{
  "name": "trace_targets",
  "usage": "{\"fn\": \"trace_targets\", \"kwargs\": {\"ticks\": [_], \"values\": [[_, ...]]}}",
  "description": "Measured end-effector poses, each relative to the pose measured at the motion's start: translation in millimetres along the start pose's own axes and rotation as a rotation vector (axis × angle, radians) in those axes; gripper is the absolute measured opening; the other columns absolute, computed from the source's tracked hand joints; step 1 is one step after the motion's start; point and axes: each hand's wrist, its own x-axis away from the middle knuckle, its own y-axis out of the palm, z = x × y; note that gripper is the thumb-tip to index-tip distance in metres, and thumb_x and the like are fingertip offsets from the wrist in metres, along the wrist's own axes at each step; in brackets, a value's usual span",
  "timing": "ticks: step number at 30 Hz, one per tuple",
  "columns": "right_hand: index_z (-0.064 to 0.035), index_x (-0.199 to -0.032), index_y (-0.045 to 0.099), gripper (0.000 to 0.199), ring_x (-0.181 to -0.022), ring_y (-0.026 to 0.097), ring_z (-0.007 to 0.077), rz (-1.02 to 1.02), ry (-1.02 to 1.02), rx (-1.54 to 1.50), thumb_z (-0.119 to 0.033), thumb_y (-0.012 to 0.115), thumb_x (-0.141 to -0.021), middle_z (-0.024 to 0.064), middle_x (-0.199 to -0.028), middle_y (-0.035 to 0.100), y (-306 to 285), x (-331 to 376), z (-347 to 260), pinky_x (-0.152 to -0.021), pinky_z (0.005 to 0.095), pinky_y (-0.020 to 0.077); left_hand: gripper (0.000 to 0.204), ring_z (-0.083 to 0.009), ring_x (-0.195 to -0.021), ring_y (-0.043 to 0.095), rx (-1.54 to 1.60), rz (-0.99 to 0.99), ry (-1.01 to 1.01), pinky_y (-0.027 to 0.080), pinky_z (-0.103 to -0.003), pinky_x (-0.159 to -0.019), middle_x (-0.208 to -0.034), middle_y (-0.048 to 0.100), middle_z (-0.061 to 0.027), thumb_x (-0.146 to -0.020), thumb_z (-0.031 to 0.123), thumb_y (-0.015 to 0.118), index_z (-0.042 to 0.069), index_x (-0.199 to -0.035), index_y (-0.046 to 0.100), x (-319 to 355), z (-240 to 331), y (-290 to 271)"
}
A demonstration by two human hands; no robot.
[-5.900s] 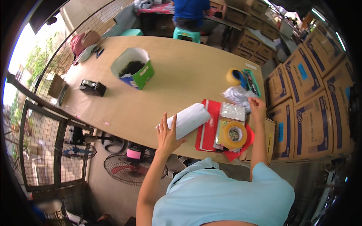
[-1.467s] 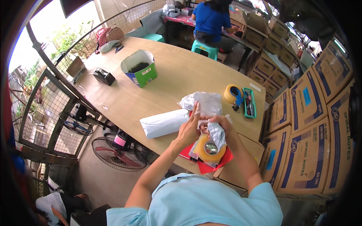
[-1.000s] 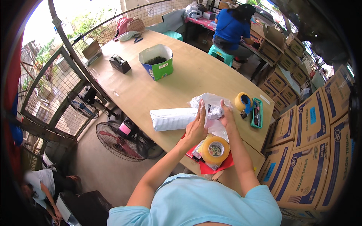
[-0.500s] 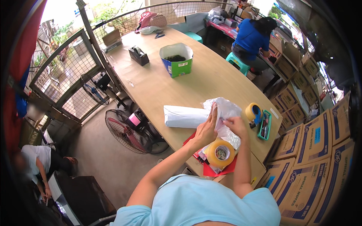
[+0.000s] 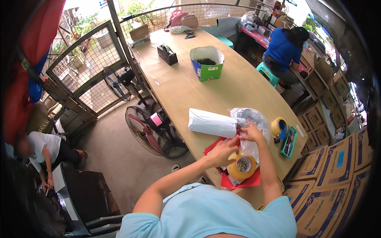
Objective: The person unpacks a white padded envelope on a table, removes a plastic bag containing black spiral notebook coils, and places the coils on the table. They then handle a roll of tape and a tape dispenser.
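A long package in white lined wrapping (image 5: 212, 123) lies on the table in front of me, with a crumpled clear plastic bag (image 5: 254, 115) at its right end. My right hand (image 5: 251, 133) rests on the bag, fingers spread. Closer to me, my left hand (image 5: 223, 154) has its fingers apart beside a large roll of clear yellowish packing tape (image 5: 243, 166); I see nothing held in it. The tape roll sits on red flat sheets (image 5: 226, 180), which also show from under the near side of the package.
Right of the bag are a yellow tape roll (image 5: 279, 126) and a green tray of pens (image 5: 289, 142). Farther off stand an open green-and-blue box (image 5: 207, 65) and a black tape dispenser (image 5: 167, 54). Cartons (image 5: 335, 158) are stacked at right; a fan (image 5: 147, 133) stands left.
My hands have come apart. The left one has drawn back toward the tape roll, and the right has opened over the bag. The view has shifted, so the scene sits farther right.
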Motion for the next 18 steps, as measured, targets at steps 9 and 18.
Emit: {"fn": "trace_targets", "kwargs": {"ticks": [9, 18], "values": [[-0.0309, -0.117, 0.062, 0.048, -0.134, 0.020, 0.0446, 0.151, -0.049, -0.086, -0.038, 0.073, -0.071, 0.0137, -0.148, 0.024, -4.8, 20.9, 7.1, -0.100, 0.0677, 0.0205, 0.124, -0.0403, -0.138, 0.010, -0.524, -0.008, -0.382, 0.015, -0.064, -0.105, -0.149, 0.014, -0.0199, -0.038, 0.039, 0.089, 0.017, -0.142, 0.024, -21.1, -94.8, -63.0], [-0.0139, -0.121, 0.059, 0.055, -0.131, 0.028, 0.0445, 0.474, -0.119, -0.268, -0.029, 0.074, -0.069, 0.0199, -0.144, 0.030, -27.0, 46.4, -4.9, -0.101, 0.0589, 0.0269, 0.133, -0.0393, -0.133, 0.025, -0.579, -0.255, -0.349, 0.014, -0.062, -0.106, -0.139, 0.035, -0.0168, -0.034, 0.044, 0.089, 0.019, -0.144, 0.019, -47.5, -145.1, -60.1]]}}
